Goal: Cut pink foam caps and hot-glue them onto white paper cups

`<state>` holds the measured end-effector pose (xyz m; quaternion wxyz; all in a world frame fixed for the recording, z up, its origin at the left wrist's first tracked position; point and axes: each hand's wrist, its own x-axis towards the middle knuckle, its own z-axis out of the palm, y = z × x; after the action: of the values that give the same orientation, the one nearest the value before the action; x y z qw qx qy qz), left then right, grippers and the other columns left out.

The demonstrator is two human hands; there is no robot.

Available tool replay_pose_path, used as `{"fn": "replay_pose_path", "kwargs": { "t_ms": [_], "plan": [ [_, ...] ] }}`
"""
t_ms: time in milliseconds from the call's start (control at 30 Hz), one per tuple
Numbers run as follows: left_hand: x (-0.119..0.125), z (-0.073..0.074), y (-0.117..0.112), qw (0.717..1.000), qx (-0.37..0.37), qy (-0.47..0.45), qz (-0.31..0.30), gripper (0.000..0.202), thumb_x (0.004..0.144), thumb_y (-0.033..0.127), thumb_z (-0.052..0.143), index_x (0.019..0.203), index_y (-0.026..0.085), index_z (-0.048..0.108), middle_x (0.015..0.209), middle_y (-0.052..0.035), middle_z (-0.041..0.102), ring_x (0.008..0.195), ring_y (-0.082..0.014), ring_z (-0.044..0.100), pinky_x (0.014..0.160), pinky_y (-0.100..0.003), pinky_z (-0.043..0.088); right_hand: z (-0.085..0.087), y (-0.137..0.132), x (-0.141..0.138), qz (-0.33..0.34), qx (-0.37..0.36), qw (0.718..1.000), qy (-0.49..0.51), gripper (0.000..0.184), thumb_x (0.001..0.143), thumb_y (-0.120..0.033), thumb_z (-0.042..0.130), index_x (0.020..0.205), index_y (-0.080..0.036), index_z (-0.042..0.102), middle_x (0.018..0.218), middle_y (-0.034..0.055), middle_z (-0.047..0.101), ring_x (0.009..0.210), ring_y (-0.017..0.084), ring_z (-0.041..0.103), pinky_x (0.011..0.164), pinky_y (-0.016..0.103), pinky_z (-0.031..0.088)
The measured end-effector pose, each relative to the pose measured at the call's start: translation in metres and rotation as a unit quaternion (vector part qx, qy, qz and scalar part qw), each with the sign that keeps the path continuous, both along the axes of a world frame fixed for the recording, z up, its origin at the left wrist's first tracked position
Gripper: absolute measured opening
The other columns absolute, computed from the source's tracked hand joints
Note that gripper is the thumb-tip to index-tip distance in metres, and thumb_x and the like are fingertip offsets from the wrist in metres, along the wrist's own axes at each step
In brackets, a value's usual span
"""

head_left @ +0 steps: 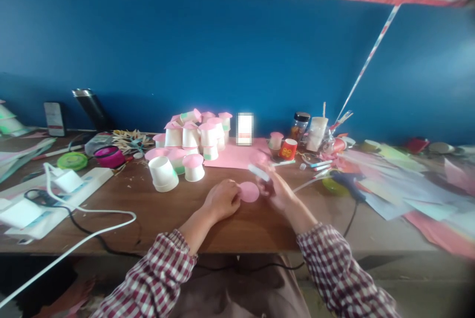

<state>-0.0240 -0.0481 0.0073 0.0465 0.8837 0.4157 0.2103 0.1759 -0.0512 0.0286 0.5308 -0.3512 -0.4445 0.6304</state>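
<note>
My left hand [223, 200] is closed, its thumb and fingertips pinching the left edge of a round pink paper disc [249, 192] just above the table. Close to the disc's right side is my right hand [277, 190], its fingers wrapped round a white stick-shaped tool [259, 172] that is too blurred to name exactly. To the left of my hands stand an upturned white paper cup [163, 174] and another small cup [194, 168] capped with pink paper. Behind these, several more pink-topped cups [191, 136] are piled together.
A pink sheet [237, 155] lies beyond my hands, with a red paper cup [288, 150] and a jar [300, 126] behind. On the right are a glue gun [349, 185] and loose papers [393, 194]. A power strip [92, 179] with cables lies left.
</note>
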Motion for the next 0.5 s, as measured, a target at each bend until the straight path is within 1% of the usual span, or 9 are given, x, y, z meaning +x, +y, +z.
{"fn": "replay_pose_path", "kwargs": {
  "t_ms": [133,233,300,333,400,500],
  "plan": [
    [0.001,0.003,-0.002,0.999,0.016,0.021,0.022,0.02,0.083,0.023,0.048,0.088,0.02,0.067,0.093,-0.0076,0.063,0.098,-0.0231,0.054,0.088,-0.037,0.045,-0.002,0.002,0.001,-0.003,0.003,1.0,0.002,0.034,0.081,-0.049,0.056,0.103,-0.024,0.062,0.068,-0.0022,0.051,0.053,0.009,0.04,0.043,0.02,0.027],
    [0.001,0.002,-0.002,0.999,0.015,0.03,0.041,0.025,0.086,0.027,0.045,0.09,0.02,0.068,0.094,-0.0088,0.061,0.098,-0.0244,0.052,0.085,-0.038,0.046,-0.002,0.001,0.0,-0.011,0.015,1.0,-0.004,0.035,0.081,-0.053,0.055,0.098,-0.023,0.063,0.068,-0.0016,0.051,0.054,0.009,0.04,0.044,0.021,0.029],
    [0.001,0.001,-0.002,0.999,0.01,0.028,0.044,0.025,0.087,0.028,0.045,0.091,0.02,0.068,0.095,-0.0088,0.06,0.097,-0.0244,0.051,0.084,-0.037,0.046,-0.001,0.0,-0.002,-0.015,0.036,0.999,-0.013,0.035,0.077,-0.052,0.061,0.095,-0.022,0.062,0.068,-0.0015,0.052,0.054,0.009,0.04,0.046,0.022,0.031],
    [0.0,0.001,-0.002,0.999,0.008,0.022,0.042,0.025,0.087,0.028,0.045,0.093,0.02,0.068,0.096,-0.0087,0.06,0.098,-0.0242,0.051,0.084,-0.036,0.047,0.0,-0.001,-0.003,-0.019,0.049,0.998,-0.021,0.035,0.074,-0.049,0.066,0.093,-0.021,0.062,0.068,-0.0016,0.052,0.054,0.009,0.039,0.046,0.022,0.032],
    [0.0,0.001,-0.001,0.999,0.007,0.005,0.042,0.025,0.086,0.026,0.046,0.098,0.019,0.066,0.099,-0.0086,0.06,0.1,-0.0238,0.051,0.085,-0.036,0.046,0.0,-0.003,-0.006,-0.036,0.076,0.995,-0.05,0.032,0.07,-0.043,0.071,0.09,-0.019,0.063,0.064,-0.0025,0.052,0.051,0.008,0.036,0.046,0.022,0.031],
    [-0.002,0.001,0.002,0.998,0.002,-0.021,0.051,0.026,0.085,0.019,0.045,0.105,0.018,0.062,0.102,-0.008,0.061,0.102,-0.0228,0.051,0.089,-0.036,0.045,-0.001,-0.003,-0.01,-0.072,0.108,0.98,-0.148,0.027,0.076,-0.043,0.064,0.086,-0.017,0.063,0.056,-0.0039,0.047,0.048,0.008,0.035,0.045,0.023,0.029]
  ]
}}
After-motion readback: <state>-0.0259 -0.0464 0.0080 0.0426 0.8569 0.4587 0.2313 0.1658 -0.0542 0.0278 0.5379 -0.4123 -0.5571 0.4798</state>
